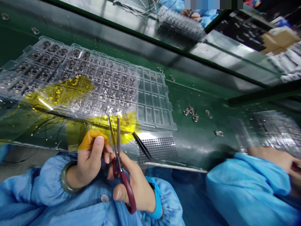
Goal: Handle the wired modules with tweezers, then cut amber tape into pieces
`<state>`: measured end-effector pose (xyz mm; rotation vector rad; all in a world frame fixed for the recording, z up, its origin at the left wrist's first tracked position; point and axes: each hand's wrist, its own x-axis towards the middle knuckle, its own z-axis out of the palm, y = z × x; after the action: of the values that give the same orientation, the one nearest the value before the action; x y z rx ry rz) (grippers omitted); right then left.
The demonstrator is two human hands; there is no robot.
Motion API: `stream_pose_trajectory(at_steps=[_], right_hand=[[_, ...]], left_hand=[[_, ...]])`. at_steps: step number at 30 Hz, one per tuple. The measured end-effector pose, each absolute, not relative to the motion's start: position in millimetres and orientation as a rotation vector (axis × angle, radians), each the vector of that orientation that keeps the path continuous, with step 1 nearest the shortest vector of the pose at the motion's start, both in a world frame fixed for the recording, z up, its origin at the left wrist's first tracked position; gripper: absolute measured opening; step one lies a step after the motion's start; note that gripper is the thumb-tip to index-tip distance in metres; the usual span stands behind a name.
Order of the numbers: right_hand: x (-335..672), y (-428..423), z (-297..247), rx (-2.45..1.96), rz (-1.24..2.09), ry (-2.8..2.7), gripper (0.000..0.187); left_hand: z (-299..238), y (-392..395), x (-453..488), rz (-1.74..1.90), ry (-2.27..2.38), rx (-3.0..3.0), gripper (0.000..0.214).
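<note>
Partly hidden, red-handled scissors [129,195] clenched in the right hand [134,185], amber film [125,125] pinched in the left hand [90,160]

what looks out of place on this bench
Several small component pieces lie loose on the green mat, outside the clear plastic tray, whose right-hand pockets are empty. Yellow film also lies across the tray.

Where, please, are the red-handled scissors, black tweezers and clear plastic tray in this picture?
Red-handled scissors [129,194]: head view, on the lower red handle.
Black tweezers [142,146]: head view, on the middle of the shaft.
Clear plastic tray [172,125]: head view, on its right rim.
</note>
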<state>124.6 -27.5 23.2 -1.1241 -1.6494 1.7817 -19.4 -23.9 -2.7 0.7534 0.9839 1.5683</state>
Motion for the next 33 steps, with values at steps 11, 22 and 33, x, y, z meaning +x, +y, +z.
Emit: stream_pose_trajectory(at_steps=[11, 22, 33], right_hand=[[125.9, -27.0, 24.6, -1.147, 1.777, -1.681, 0.08], [125.1, -28.5, 25.8, -1.193, 1.799, -1.593, 0.077], [122.9, -31.2, 20.1, -1.228, 1.819, -1.425, 0.071]], left_hand=[[3.0, -21.1, -16.0, 1.591, 1.037, 0.761, 0.032], [-0.5, -22.6, -18.5, 1.584, 1.048, 0.79, 0.031], [-4.2, -21.3, -17.9, 1.618, 1.023, 0.822, 0.028]])
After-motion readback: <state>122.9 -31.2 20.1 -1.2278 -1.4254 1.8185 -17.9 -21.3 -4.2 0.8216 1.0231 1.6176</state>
